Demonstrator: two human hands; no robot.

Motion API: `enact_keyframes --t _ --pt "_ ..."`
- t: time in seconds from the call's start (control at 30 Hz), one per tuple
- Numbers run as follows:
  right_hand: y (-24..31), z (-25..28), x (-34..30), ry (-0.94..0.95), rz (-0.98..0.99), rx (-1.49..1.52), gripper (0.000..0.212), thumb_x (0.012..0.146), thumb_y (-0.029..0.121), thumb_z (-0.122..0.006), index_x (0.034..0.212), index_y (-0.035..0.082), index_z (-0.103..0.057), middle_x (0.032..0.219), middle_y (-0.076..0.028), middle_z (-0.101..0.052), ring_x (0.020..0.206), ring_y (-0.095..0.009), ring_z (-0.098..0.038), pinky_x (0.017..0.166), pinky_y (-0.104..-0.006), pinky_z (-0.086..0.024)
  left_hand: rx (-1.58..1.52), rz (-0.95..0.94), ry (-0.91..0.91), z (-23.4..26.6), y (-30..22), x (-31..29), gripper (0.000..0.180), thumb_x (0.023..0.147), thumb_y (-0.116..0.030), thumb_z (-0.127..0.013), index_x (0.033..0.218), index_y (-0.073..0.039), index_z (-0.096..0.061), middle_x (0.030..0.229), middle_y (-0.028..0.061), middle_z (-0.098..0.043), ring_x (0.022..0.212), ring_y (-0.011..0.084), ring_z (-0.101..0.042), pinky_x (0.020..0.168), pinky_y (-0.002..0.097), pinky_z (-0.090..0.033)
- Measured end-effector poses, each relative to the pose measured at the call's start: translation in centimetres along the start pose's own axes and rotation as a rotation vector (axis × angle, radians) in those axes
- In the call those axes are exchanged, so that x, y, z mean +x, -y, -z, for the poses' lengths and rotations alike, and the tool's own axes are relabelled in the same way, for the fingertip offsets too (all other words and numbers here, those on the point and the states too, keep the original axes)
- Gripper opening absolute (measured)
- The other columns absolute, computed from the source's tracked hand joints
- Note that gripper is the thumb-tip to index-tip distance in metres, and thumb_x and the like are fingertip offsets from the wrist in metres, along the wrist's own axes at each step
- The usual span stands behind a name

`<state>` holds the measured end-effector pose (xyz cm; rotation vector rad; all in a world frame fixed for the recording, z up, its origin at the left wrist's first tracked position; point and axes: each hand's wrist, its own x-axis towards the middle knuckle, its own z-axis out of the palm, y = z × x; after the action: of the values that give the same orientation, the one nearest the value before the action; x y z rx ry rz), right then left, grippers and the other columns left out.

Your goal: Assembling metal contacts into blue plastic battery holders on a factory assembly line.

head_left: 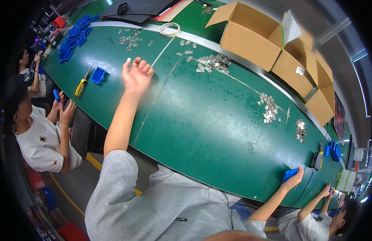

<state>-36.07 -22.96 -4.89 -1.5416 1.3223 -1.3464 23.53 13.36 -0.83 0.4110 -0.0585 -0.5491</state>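
My left hand (136, 76) is raised over the left half of the green table (218, 132), palm up. Its fingers curl loosely, apart from the thumb, with nothing in the palm. Something white covers one fingertip, perhaps tape or a finger cot. At the right, near the table's front edge, my right hand (297, 178) grips a blue plastic part (289, 174) shaped like a small box. Beyond my left hand lie scattered small metal pieces (130, 40) and a roll of pale tape (170, 29). Farther right is a heap of clear and metal pieces (215, 62).
More metal piles (268, 108) lie toward the right. Open cardboard boxes (252, 36) line the far edge. Yellow-handled pliers (81, 86), a blue tray (98, 75) and stacked blue parts (75, 36) are at the left. Co-workers sit at the left (43, 140) and the right (314, 225).
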Motion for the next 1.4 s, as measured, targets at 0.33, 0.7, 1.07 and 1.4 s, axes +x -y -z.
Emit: enact_keyframes --t 0.33,0.7,1.07,1.4 --pt "13.8 -2.0 -5.5 0.104 0.657 -0.255 0.020 0.089 0.005 -0.050 0.104 -0.005 -0.059 0.098 -0.014 -0.063 0.092 -0.021 -0.061 0.086 -0.0316 -0.048 0.011 0.028 0.024 1.8 -0.7 0.1 0.028 0.085 -0.034 -0.051 0.087 -0.007 -0.050 0.072 0.0036 -0.036 0.065 0.0176 -0.035 0.062 0.0318 -0.031" --pt "21.6 3.0 -6.6 0.176 1.341 0.302 0.033 0.090 0.012 -0.050 0.119 -0.004 -0.052 0.115 -0.018 -0.054 0.105 -0.029 -0.052 0.092 -0.0387 -0.044 0.026 -0.020 0.079 2.0 -1.5 0.2 0.029 0.085 -0.034 -0.048 0.090 -0.006 -0.046 0.075 0.0050 -0.038 0.067 0.0190 -0.035 0.063 0.0327 -0.031" --pt "21.6 9.0 -11.2 -0.108 1.539 0.631 0.042 0.095 0.021 -0.050 0.130 -0.001 -0.044 0.133 -0.018 -0.043 0.122 -0.037 -0.040 0.101 -0.0472 -0.038 -0.012 -0.035 0.047 0.2 -0.6 -0.2 0.026 0.086 -0.032 -0.048 0.086 -0.007 -0.048 0.073 0.0046 -0.039 0.067 0.0186 -0.037 0.064 0.0325 -0.032" --pt "31.7 -2.0 -17.2 -1.237 1.559 1.135 0.037 0.097 0.028 -0.047 0.123 0.001 -0.053 0.124 -0.016 -0.056 0.116 -0.035 -0.051 0.094 -0.0506 -0.043 0.011 -0.033 0.017 0.2 -0.6 -0.1 0.027 0.087 -0.034 -0.047 0.088 -0.007 -0.047 0.073 0.0048 -0.038 0.066 0.0192 -0.036 0.063 0.0331 -0.032"
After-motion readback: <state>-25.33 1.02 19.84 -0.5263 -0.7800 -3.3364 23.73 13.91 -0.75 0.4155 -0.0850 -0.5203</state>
